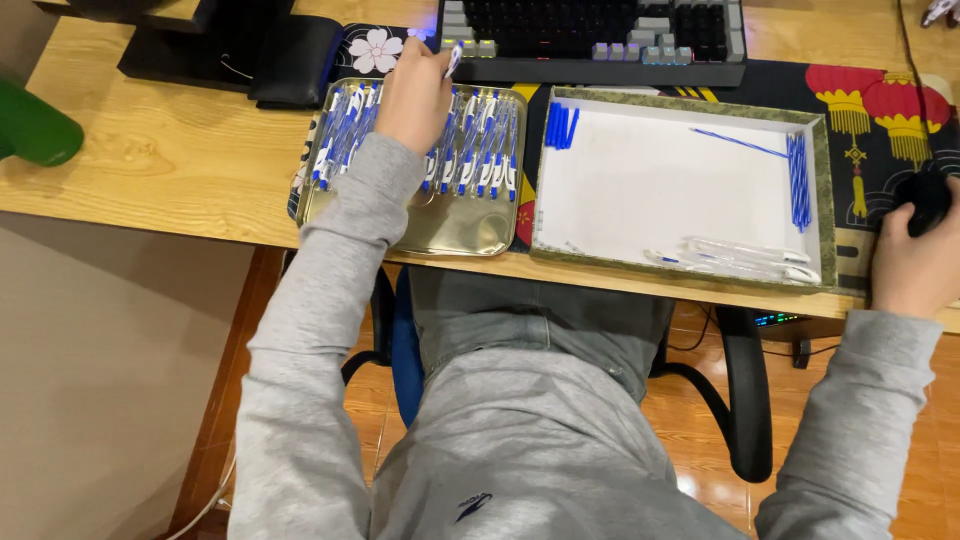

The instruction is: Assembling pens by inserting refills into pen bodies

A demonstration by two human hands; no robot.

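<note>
Left hand (412, 95) fingers pinch slim pen (453, 58) over shiny metal tray (455, 228); right hand (915, 265) fingers cup black mouse (925, 195).

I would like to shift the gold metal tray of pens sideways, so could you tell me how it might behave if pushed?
The gold metal tray looks thin and shallow, so it is probably light and may slide easily on the smooth wooden desk. The blue and white pens lie loose in a row, so they would likely roll or rattle. The left hand holds a pen above it.
</note>
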